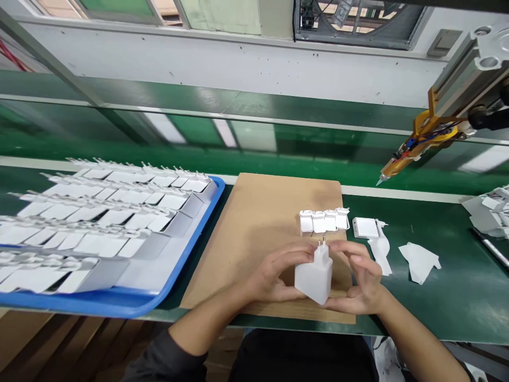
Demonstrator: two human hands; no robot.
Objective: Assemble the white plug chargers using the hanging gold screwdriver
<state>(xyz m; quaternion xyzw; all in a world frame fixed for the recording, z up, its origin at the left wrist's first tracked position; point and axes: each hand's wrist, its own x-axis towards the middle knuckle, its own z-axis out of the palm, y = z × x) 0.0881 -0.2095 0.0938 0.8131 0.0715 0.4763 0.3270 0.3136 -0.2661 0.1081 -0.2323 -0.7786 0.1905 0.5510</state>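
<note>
A white plug-in charger [314,278] with two metal pins pointing up is held between my hands above the cardboard sheet [254,228]. My left hand [280,273] grips it from the left, fingers along its upper side and thumb below. From the right, my right hand [361,278] pinches it, thumb at the bottom corner and fingers near the pins. Just beyond my hands, a short row of white chargers [324,220] stands on the cardboard. Another white charger [365,228] lies to the right of that row.
A blue tray [159,302] at left carries several rows of white chargers. White paper scraps [419,261] and a marker pen [491,248] lie on the green table at right. Overhead right hangs an orange-bodied dispensing tool [409,148] with a pointed tip.
</note>
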